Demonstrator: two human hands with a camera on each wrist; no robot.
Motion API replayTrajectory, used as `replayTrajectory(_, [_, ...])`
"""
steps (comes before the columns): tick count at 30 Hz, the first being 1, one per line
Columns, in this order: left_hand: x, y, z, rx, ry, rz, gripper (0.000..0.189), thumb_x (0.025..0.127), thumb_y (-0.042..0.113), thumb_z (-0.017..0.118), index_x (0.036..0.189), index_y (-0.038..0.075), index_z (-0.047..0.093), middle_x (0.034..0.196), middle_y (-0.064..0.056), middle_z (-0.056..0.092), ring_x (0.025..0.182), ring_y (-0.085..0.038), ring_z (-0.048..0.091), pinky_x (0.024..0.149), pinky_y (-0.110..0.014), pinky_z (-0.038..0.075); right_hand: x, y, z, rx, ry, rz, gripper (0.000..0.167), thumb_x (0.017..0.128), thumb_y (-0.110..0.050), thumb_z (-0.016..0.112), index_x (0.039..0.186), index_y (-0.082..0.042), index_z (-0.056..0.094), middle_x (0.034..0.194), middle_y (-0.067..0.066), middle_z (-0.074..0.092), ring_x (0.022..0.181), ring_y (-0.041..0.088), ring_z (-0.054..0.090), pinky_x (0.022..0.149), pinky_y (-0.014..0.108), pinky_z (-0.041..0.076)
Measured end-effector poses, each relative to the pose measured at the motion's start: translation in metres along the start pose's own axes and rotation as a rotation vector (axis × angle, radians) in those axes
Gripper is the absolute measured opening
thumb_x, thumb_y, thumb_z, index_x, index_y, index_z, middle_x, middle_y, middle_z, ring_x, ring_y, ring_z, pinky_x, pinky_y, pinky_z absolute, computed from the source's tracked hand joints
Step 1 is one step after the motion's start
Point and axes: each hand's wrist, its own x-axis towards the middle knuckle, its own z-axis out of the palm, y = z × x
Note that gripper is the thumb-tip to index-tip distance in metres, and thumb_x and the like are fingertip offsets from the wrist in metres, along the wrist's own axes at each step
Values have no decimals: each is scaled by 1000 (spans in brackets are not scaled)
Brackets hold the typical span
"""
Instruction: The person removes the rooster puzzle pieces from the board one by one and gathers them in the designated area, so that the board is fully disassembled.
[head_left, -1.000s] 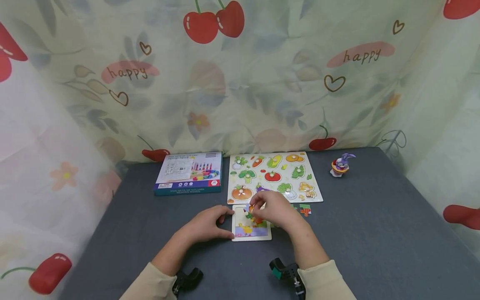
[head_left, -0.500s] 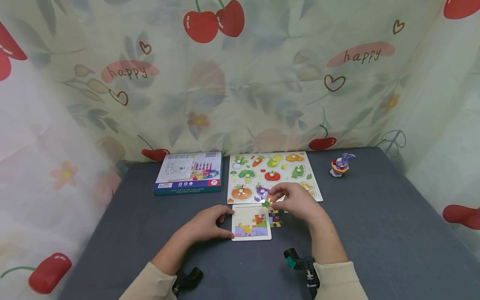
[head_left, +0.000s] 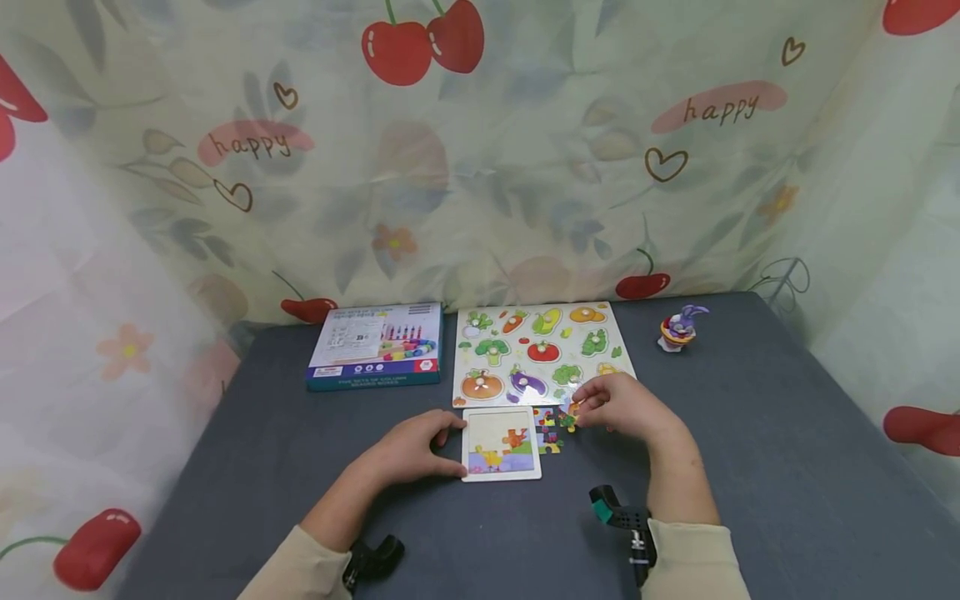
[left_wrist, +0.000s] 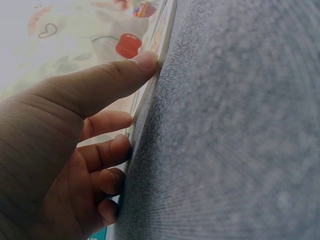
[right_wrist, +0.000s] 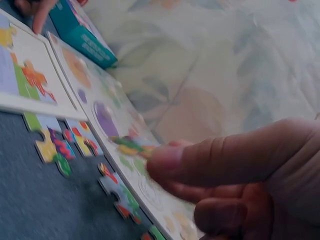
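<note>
A jigsaw puzzle piece (right_wrist: 131, 146) is pinched between the thumb and fingers of my right hand (head_left: 622, 407), above the table and right of a small jigsaw tray. My left hand (head_left: 412, 448) touches that white-rimmed tray (head_left: 539, 458) along its left side, thumb at the near corner and a finger farther up. In the left wrist view, the thumb (left_wrist: 115, 80) lies fairly straight against the rim. Joined pieces fill the tray's lower part, with an orange figure (head_left: 514, 437) on the right; its upper left shows bare backing. Several loose pieces (right_wrist: 54, 147) lie beside the tray.
Behind the tray lies a vegetable puzzle board (head_left: 517, 340). To its left sits a flat boxed set (head_left: 375, 346), and a purple rabbit figurine (head_left: 681, 329) stands back right. A printed cloth (head_left: 487, 208) hangs along the table's rear edge.
My right hand has moved from over the tray to its right, carrying the puzzle piece and uncovering the tray's picture and loose pieces. My left hand stays at the tray's edge.
</note>
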Motion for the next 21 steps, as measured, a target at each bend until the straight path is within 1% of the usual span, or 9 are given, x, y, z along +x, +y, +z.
replayTrajectory(4, [0,-1,0,2,4,8,66,81,50,86,134,16,65,88,0,50,79,-15,48,70,-35,38,-3,9,-4,-24,-57,52,22,88,-3,77,108,2,70,84,5,73,78,20,62,75,37,49])
replayTrajectory(7, [0,-1,1,0,9,18,67,80,49,86,134,15,65,88,0,50,78,-15,47,69,-35,37,-4,12,-6,-36,-79,113,21,87,-3,78,107,0,72,85,5,72,80,20,61,78,37,47])
replayTrajectory(11, [1,-1,1,-5,11,22,67,80,49,87,133,15,65,87,-1,50,78,-15,47,69,-35,37,-4,15,-5,-31,-97,149,22,86,-2,78,108,-1,72,84,5,70,78,21,58,74,36,46])
replayTrajectory(17, [1,-1,1,-4,11,21,67,80,50,86,133,15,65,87,0,50,78,-15,47,69,-35,37,-3,17,-3,-35,-102,139,23,85,0,79,107,-1,72,79,5,66,72,20,54,67,34,43])
replayTrajectory(21, [0,-1,1,2,11,18,66,80,50,86,133,16,65,87,1,50,77,-14,47,69,-34,37,-2,18,-2,-32,-104,157,25,84,1,79,108,-1,71,78,5,61,71,20,52,66,33,41])
